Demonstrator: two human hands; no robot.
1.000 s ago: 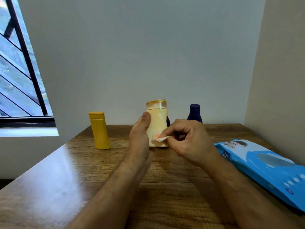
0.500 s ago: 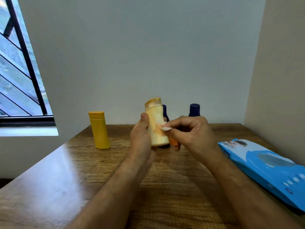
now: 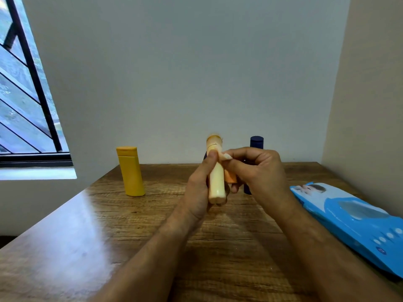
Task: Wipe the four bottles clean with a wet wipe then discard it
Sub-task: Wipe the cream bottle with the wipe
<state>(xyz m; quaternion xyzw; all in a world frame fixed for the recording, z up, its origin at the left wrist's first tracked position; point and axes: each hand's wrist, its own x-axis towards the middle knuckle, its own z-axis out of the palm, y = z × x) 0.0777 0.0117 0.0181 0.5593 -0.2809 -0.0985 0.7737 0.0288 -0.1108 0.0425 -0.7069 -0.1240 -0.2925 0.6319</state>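
My left hand [image 3: 199, 190] grips a cream bottle [image 3: 216, 182] with an amber cap and holds it upright above the table, its narrow side towards me. My right hand [image 3: 259, 171] pinches a small white wet wipe [image 3: 225, 156] against the bottle's upper right side. A yellow bottle [image 3: 130, 171] stands on the table to the left. A dark blue bottle [image 3: 256, 142] stands behind my right hand, mostly hidden. A sliver of another dark bottle [image 3: 205, 155] shows behind the cream one.
The wooden table [image 3: 98, 225] runs to walls at the back and right. A blue wet wipe pack [image 3: 353, 219] lies along the table's right side. A barred window [image 3: 24, 94] is at the left.
The cream bottle has been lifted off the table and turned so its narrow side faces me. The wipe has moved from the bottle's lower part up to near the cap.
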